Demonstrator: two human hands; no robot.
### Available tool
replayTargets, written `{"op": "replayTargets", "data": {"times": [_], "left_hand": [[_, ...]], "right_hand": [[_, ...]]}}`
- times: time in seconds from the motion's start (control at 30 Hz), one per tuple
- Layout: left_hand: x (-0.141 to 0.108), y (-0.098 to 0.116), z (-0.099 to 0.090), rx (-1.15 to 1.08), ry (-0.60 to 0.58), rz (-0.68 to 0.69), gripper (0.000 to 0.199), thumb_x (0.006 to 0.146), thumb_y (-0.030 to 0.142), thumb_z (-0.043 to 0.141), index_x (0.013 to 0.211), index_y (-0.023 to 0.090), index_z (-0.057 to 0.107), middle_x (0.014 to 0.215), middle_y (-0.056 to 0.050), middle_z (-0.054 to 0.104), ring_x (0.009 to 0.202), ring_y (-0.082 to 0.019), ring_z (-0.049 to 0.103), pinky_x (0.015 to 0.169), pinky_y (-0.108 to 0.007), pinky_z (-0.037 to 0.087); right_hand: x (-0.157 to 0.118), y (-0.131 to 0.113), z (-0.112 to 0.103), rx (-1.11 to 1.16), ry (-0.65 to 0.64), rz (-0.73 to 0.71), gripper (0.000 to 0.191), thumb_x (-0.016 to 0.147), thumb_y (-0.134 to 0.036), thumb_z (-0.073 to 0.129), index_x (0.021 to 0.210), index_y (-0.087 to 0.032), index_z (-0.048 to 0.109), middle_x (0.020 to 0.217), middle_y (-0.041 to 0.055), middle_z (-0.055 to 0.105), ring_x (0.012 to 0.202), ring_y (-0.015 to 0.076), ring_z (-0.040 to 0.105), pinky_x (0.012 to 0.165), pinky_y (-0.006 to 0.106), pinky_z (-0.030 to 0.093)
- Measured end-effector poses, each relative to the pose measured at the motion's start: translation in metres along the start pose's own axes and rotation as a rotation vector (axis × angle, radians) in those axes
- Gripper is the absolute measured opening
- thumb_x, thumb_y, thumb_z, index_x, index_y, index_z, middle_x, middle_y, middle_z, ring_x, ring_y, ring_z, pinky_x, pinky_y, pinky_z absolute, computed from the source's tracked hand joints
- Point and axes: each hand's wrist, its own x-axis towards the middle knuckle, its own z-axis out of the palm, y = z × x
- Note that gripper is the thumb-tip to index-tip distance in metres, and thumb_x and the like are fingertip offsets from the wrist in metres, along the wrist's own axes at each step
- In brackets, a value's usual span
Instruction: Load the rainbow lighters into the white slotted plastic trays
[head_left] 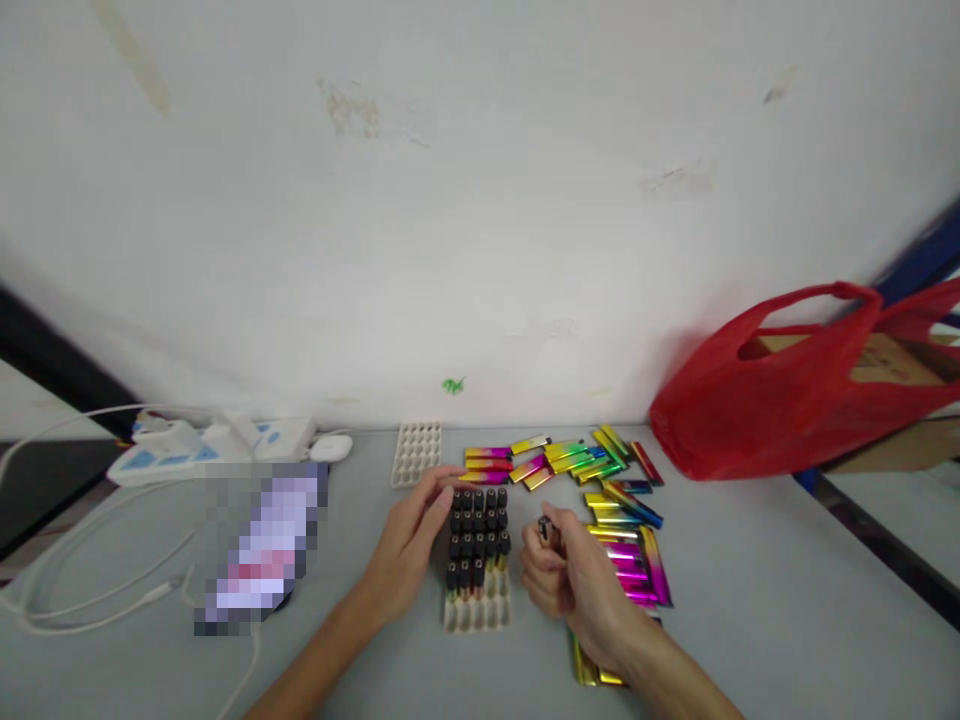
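Note:
In the middle of the table stands a pale moulded tray (pixel 478 615) with rows of cells. Several upright black-topped parts (pixel 478 522), each with a small round mark on top, fill its back rows and part of the fourth. Cells at the front hold nothing. My left hand (pixel 411 535) rests along the tray's left edge, fingers stretched out and touching the back corner. Just right of the tray, my right hand (pixel 574 575) is closed around a small black-topped part (pixel 545 525); its dark end shows between thumb and curled fingers, the rest hidden.
Shiny multicoloured metallic sleeves (pixel 570 458) lie behind and right of the tray, some under my right forearm. A second tray (pixel 418 452) sits behind my left hand. At left are a blurred-out phone (pixel 266 545), a power strip (pixel 217 445) and cables. A red bag (pixel 780 390) stands right.

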Motion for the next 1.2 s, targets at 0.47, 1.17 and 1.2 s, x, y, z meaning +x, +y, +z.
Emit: {"op": "replayTargets", "data": {"times": [0.47, 1.17, 1.2], "left_hand": [[0.007, 0.016, -0.011, -0.300, -0.164, -0.308, 0.050, 0.096, 0.055, 0.076, 0.132, 0.020, 0.080, 0.123, -0.013, 0.081, 0.078, -0.021, 0.071, 0.048, -0.022, 0.053], [0.009, 0.008, -0.012, -0.628, -0.142, -0.410, 0.045, 0.093, 0.043, 0.084, 0.130, 0.019, 0.080, 0.147, -0.018, 0.073, 0.124, -0.036, 0.073, 0.075, -0.031, 0.063], [0.009, 0.008, -0.012, -0.631, -0.146, -0.410, 0.045, 0.094, 0.043, 0.084, 0.131, 0.019, 0.080, 0.147, -0.018, 0.073, 0.124, -0.036, 0.073, 0.075, -0.032, 0.063]], "right_hand": [[0.000, 0.001, -0.001, 0.006, -0.006, -0.004, 0.059, 0.088, -0.067, 0.063, 0.057, -0.028, 0.032, 0.049, -0.0124, 0.020, 0.043, 0.0073, 0.011, 0.044, 0.028, 0.007], [-0.001, -0.004, 0.000, 0.030, -0.047, 0.041, 0.072, 0.087, -0.085, 0.062, 0.057, -0.027, 0.030, 0.049, -0.0125, 0.018, 0.044, 0.0075, 0.010, 0.045, 0.029, 0.006], [-0.001, -0.004, 0.000, 0.030, -0.048, 0.045, 0.072, 0.087, -0.084, 0.062, 0.057, -0.027, 0.030, 0.049, -0.0124, 0.018, 0.044, 0.0076, 0.010, 0.045, 0.029, 0.006]]}}
